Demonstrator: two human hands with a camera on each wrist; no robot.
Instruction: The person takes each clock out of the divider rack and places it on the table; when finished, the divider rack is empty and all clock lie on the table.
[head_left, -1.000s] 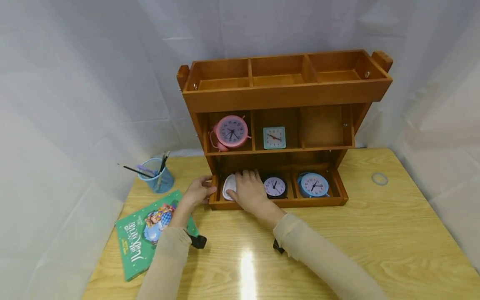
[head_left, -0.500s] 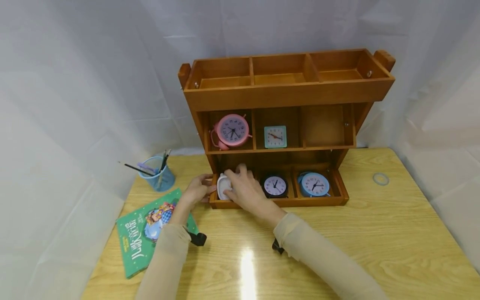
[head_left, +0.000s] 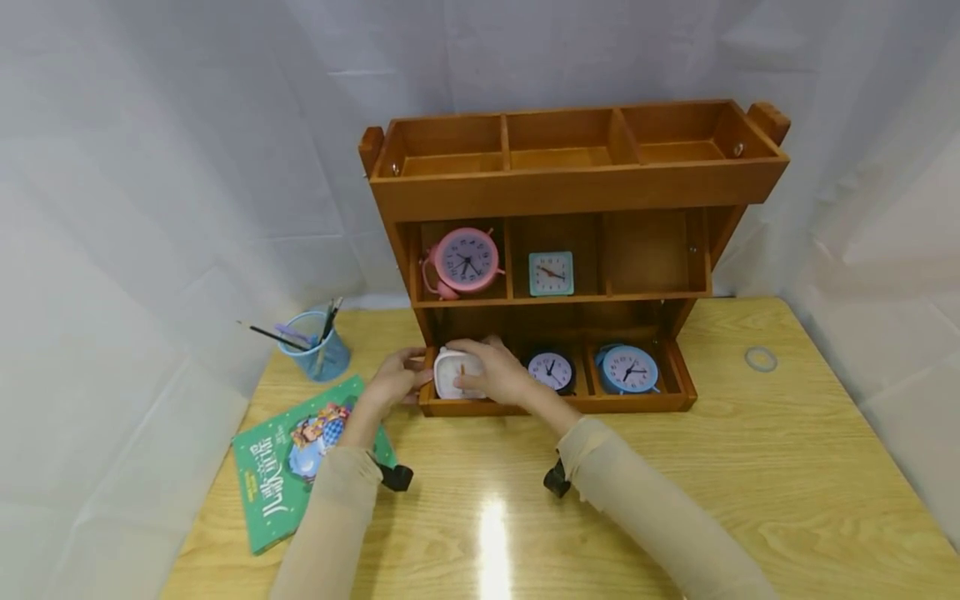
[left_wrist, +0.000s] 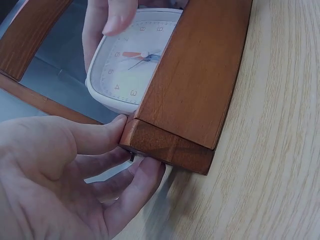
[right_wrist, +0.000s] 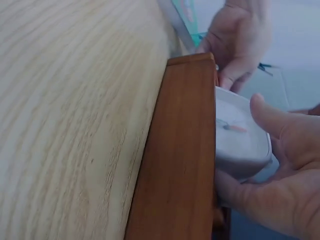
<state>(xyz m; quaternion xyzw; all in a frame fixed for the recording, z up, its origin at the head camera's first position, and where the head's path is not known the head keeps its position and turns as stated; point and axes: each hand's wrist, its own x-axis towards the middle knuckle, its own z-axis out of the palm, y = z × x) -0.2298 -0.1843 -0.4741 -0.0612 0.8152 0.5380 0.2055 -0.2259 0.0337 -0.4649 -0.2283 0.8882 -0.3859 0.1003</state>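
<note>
In the bottom left compartment of the wooden shelf (head_left: 577, 403) is a white square alarm clock (head_left: 450, 371), its dial facing up. My right hand (head_left: 498, 373) holds this clock from its right side, the thumb at the dial's edge in the right wrist view. My left hand (head_left: 394, 380) pinches the left end of the bottom tray, thumb on the inner side and fingers outside. In the left wrist view the front board hides part of the dial (left_wrist: 132, 60). To the right sit a black alarm clock (head_left: 551, 372) and a blue alarm clock (head_left: 630, 369).
On the middle tier are a pink alarm clock (head_left: 467, 261) and a small teal square clock (head_left: 551, 273). A blue mesh pen cup (head_left: 327, 361) and a green book (head_left: 277, 467) lie to the left. A pale ring (head_left: 761, 359) lies on the table at right.
The white clock was turned in my right hand: a plain white side showed earlier, and now its dial with hands shows. My left hand kept its hold on the tray end.
</note>
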